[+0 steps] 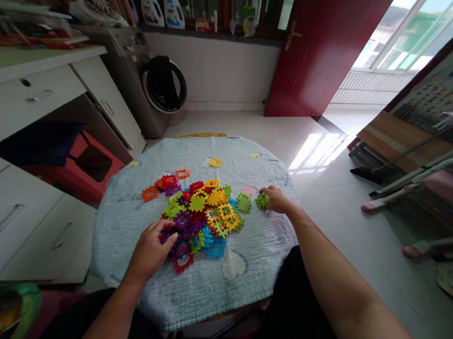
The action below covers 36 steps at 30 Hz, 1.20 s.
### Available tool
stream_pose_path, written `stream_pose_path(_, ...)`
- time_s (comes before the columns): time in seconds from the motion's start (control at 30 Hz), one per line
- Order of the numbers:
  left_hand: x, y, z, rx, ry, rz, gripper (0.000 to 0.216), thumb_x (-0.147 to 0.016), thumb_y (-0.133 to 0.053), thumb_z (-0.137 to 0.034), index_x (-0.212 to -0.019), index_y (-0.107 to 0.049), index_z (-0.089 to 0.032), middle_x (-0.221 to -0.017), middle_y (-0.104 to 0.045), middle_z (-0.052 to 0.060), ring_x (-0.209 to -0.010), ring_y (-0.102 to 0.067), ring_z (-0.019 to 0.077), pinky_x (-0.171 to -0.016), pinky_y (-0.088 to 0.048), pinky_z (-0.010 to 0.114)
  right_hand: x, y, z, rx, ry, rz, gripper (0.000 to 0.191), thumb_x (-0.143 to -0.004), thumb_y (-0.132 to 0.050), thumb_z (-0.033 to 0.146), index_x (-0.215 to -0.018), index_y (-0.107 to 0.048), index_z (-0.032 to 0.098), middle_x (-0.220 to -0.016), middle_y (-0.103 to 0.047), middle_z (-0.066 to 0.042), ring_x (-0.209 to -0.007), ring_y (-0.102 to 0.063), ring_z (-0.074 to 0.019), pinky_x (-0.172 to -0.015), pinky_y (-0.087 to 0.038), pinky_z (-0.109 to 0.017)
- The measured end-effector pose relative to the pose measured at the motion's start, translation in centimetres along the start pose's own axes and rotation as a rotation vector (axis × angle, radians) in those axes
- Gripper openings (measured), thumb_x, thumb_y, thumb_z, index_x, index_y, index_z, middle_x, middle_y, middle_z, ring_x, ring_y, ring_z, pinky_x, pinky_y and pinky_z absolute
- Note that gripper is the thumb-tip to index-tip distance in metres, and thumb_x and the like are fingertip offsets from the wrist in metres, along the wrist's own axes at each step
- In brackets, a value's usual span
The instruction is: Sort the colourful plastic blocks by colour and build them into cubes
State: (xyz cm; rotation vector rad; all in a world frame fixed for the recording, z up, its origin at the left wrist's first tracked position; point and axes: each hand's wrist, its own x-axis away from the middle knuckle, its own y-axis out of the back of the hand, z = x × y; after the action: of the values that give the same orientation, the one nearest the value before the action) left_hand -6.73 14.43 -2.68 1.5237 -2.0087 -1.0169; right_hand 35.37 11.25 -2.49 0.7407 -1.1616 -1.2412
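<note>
A heap of colourful plastic interlocking tiles [197,203], square with notched edges, lies on a round table with a pale blue cloth [257,266]. At the heap's right, my right hand [278,199] has its fingers closed on the edge of a green tile [262,201], low over the cloth. Another green tile [244,203] lies flat between that one and the heap. My left hand [150,247] rests at the heap's left edge, thumb and fingers apart beside purple tiles [181,220]. Some tiles under its fingers are partly hidden.
Loose tiles lie farther back, among them an orange frame [183,173] and a yellow one [215,162]. A washing machine [128,67] with its door open stands beyond the table. White drawers [18,217] and a red stool [93,164] are at left, a pink chair [451,188] at right.
</note>
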Motion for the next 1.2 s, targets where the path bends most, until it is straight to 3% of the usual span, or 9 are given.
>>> stream_pose_path(0.17,-1.7,0.9,2.1,-0.016,0.102,-0.009,0.039,-0.073,-0.054,-0.048,-0.099,-0.062,-0.02,-0.106,-0.066,0.007,-0.1,-0.061,0.0247,-0.093,-0.046,0.037,-0.6,-1.0,0.0,0.07,-0.016,0.026,0.066,-0.064,-0.062,0.011,-0.128,-0.051,0.018,-0.12,-0.048,-0.013,-0.106,-0.048,-0.0254,-0.094,-0.032,-0.033)
stream_pose_path(0.3,-2.7,0.8,2.2,-0.036,0.096,-0.009,0.04,-0.071,-0.054,-0.047,-0.098,-0.063,-0.019,-0.104,-0.066,0.007,-0.098,-0.062,0.0249,-0.09,-0.047,0.036,-1.2,-1.8,-0.4,0.1,-0.022,0.05,0.076,-0.059,-0.071,0.018,-0.132,-0.047,0.02,-0.121,-0.047,-0.013,-0.108,-0.046,-0.0274,-0.091,-0.033,-0.033)
stream_pose_path(0.73,-3.5,0.2,2.2,-0.035,0.006,-0.052,0.037,-0.072,-0.055,-0.046,-0.096,-0.061,-0.019,-0.106,-0.062,0.009,-0.103,-0.058,0.0256,-0.097,-0.044,0.04,-1.7,-1.8,-0.5,0.053,-0.087,0.014,0.055,-0.064,-0.071,0.026,-0.115,-0.056,0.019,-0.107,-0.049,-0.009,-0.093,-0.053,-0.0216,-0.081,-0.039,-0.028)
stream_pose_path(0.97,-3.7,-0.2,2.6,-0.061,-0.037,-0.072,0.04,-0.072,-0.056,-0.047,-0.098,-0.061,-0.018,-0.107,-0.06,0.011,-0.107,-0.056,0.027,-0.1,-0.042,0.041,-1.7,-1.9,-1.0,0.041,-0.126,-0.016,0.083,-0.055,-0.08,0.034,-0.129,-0.046,0.018,-0.116,-0.046,-0.012,-0.104,-0.05,-0.0265,-0.085,-0.039,-0.031)
stream_pose_path(1.2,-3.8,-0.2,2.4,-0.054,-0.037,-0.07,0.038,-0.071,-0.057,-0.047,-0.096,-0.062,-0.019,-0.106,-0.061,0.01,-0.106,-0.057,0.0269,-0.1,-0.042,0.041,-1.6,-1.8,-1.2,0.045,-0.124,-0.048,0.05,-0.059,-0.075,0.026,-0.105,-0.058,0.019,-0.105,-0.05,-0.008,-0.093,-0.053,-0.0207,-0.08,-0.04,-0.028)
